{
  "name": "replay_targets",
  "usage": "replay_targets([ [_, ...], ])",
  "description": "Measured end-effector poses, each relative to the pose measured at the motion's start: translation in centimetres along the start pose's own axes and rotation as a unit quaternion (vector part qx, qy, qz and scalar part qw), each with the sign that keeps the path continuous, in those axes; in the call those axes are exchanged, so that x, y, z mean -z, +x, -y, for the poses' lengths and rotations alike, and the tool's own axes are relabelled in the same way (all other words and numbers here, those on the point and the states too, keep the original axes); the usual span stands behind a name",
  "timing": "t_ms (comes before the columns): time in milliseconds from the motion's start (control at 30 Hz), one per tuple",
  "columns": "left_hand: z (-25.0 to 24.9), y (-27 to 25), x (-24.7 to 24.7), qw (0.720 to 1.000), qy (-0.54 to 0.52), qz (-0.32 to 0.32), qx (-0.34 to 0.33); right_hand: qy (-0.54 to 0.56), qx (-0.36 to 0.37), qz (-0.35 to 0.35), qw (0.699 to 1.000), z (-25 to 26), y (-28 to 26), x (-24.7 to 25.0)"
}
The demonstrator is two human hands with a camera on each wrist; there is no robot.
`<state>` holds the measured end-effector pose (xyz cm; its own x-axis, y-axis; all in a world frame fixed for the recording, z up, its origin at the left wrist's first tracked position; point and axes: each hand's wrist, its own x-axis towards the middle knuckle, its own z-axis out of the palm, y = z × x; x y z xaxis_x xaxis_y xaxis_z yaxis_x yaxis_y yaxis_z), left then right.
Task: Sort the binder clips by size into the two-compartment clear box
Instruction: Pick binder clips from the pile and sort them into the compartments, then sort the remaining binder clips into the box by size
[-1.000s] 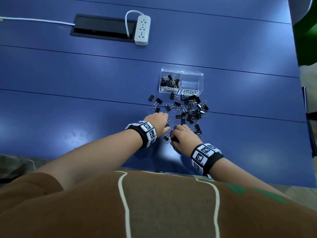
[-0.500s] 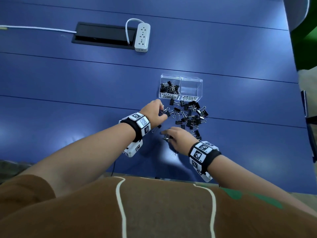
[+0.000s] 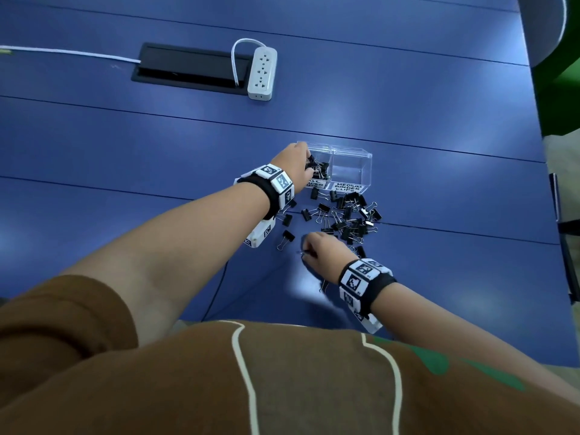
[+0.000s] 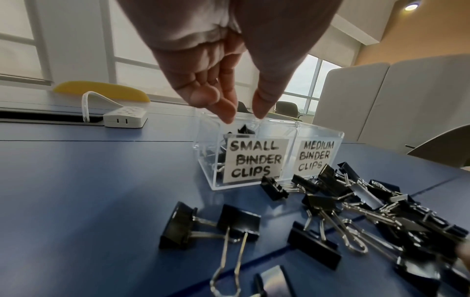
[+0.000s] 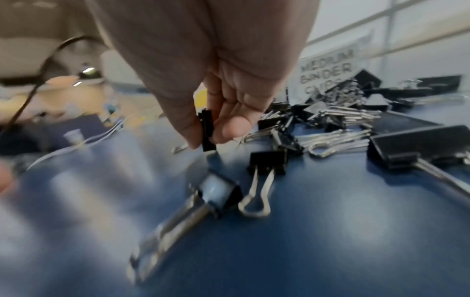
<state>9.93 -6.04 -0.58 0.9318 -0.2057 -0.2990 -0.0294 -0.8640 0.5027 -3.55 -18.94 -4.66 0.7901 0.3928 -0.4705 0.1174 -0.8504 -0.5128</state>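
The clear two-compartment box [image 3: 366, 158] stands on the blue table. Its left compartment, labelled SMALL BINDER CLIPS [image 4: 255, 160], holds several black clips [image 3: 322, 172]. The compartment labelled MEDIUM [image 4: 315, 158] looks empty. My left hand [image 4: 244, 117] hovers over the small compartment with its fingers [image 4: 227, 112] pointing down and spread; nothing sits between them and the thumb. A black clip [image 4: 246, 129] lies just below, inside the box. A pile of mixed black clips [image 3: 348, 218] lies in front of the box. At the pile's near edge my right hand [image 5: 207, 140] pinches a small black clip [image 5: 208, 128] between thumb and fingers.
A white power strip [image 3: 262, 73] and a black cable recess [image 3: 188, 69] lie at the far side. Loose clips [image 3: 285, 237] lie under my left wrist. A thin black cable [image 3: 216, 296] hangs by the table's near edge. A chair [image 3: 546, 26] stands at the far right corner.
My left hand travelled from the near side of the pile up to the box's small compartment, and its fingers now stand apart. My right hand stayed near the pile's front and holds a small clip.
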Motion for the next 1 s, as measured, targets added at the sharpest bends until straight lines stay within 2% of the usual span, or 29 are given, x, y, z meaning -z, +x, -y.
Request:
replay_targets([
  [167, 1.3, -1.4, -0.6, 0.999, -0.03, -0.021, -0.014, 0.099, -0.064, -0.056, 0.991, -0.5, 1.0, 4.1],
  [300, 3.2, -3.5, -2.2, 1.0, -0.026, -0.007, 0.0, 0.158, -0.066, -0.173, 0.97, -0.5, 3.9, 8.2],
  [367, 4.1, -4.6, -3.4, 1.0, -0.015, 0.014, 0.01, 0.167, -0.064, -0.203, 0.963, -0.4, 5.5, 9.9],
  [533, 6.1, -6.3, -4.5, 0.998, -0.027, 0.029, 0.051, 0.137, -0.053, -0.186, 0.971, -0.1, 7.2, 11.5],
  [700, 6.8, -7.1, -4.5, 0.996, -0.036, 0.051, 0.065, 0.119, -0.058, -0.209, 0.969, -1.7, 4.4, 11.0],
  [800, 6.4, -7.5, -4.8, 0.996, -0.037, 0.071, 0.043, 0.101, -0.097, -0.188, 0.972, -4.2, 1.9, 8.9],
  [933, 4.8, -7.7, -5.5, 0.999, -0.04, 0.025, 0.017, 0.086, -0.152, -0.153, 0.973, -7.0, -0.8, 6.1],
  [1000, 3.5, -7.7, -6.1, 0.999, -0.022, 0.029, -0.02, 0.089, -0.167, -0.141, 0.972, -7.5, -1.5, 4.9],
])
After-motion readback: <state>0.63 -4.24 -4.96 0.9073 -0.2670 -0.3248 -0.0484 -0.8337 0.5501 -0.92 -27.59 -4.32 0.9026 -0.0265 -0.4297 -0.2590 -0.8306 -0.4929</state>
